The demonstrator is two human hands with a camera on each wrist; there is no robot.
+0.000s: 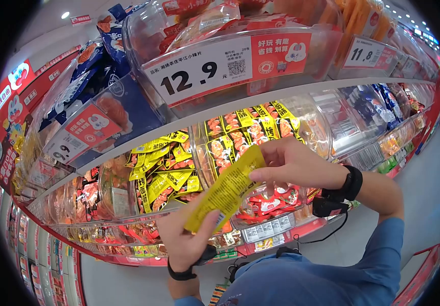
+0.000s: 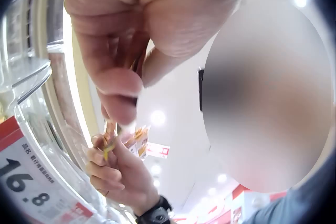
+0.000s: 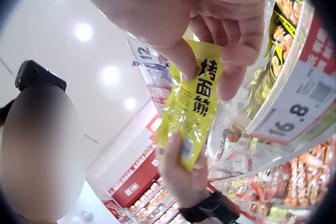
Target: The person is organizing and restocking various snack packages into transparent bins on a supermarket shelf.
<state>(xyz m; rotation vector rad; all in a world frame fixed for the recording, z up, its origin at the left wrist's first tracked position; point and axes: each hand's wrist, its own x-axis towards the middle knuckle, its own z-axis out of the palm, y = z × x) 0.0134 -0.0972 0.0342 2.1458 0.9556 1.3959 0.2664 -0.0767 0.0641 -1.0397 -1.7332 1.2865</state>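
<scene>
A yellow packet (image 1: 227, 186) is stretched on a slant between the two hands, clear of the shelves and touching nothing else. The left hand (image 1: 187, 239) pinches its lower end, thumb pressed on the front and fingers curled behind. The right hand (image 1: 294, 163) pinches the upper end between thumb and fingertips. The right wrist view shows the same double pinch from below, with bold black characters printed on the packet's face.

Just behind the upper grip stands a clear plastic bin (image 1: 314, 130) stocked with yellow packs (image 1: 240, 127) of much the same look. Below and behind the lower grip lie red packs (image 1: 271, 201) in another bin. Well above both grips a price tag (image 1: 199, 74) reading 12.9 hangs on the upper shelf (image 1: 281, 97). A dark band (image 1: 351, 183) wraps the right wrist, and a blue sleeve (image 1: 383, 245) covers the forearm beyond it.

As I judge it, the picking is done: the packet is out of the bins and firmly in hand. It looks sealed and whole, with no tear at either pinched end. It has not been set down or put in any basket or cart, and none shows in these views. So what happens to the packet is left open; for now it is simply held taut before the person.
</scene>
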